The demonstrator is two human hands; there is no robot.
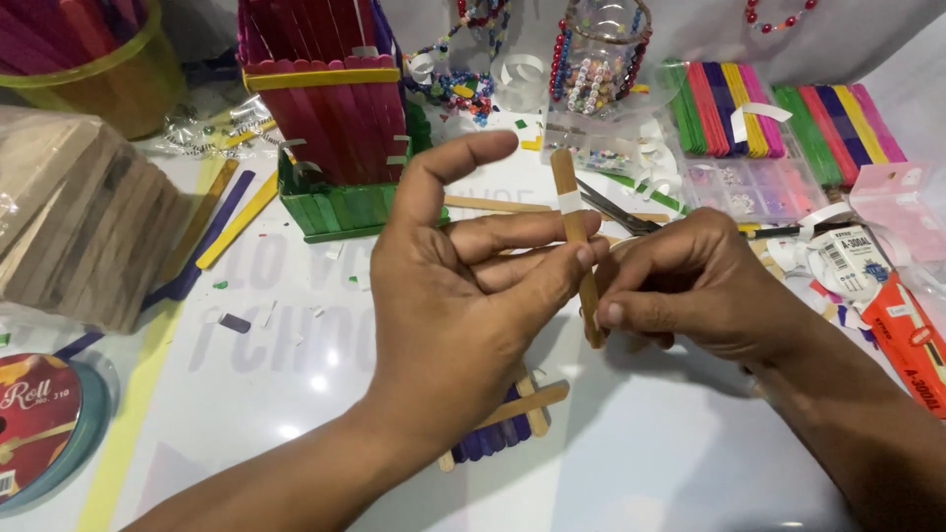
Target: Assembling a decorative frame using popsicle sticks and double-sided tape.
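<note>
Both hands pinch one plain wooden craft stick [576,232], upright above the counter [641,453]. Left hand [458,296] closed mid-stick, right hand [690,281] closed at lower end. White tape band [570,203] just above left grip: keep fingertips below it, stick steady.

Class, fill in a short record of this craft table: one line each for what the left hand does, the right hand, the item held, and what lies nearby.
Left hand: left hand pinches the plain wooden craft stick with a white tape band.
Right hand: right hand grips the same stick lower down.
Beneath hands: small purple and plain stick panel.
Behind: red and green stick box; bundles of coloured sticks; scissors.
Surface: white table.
</note>
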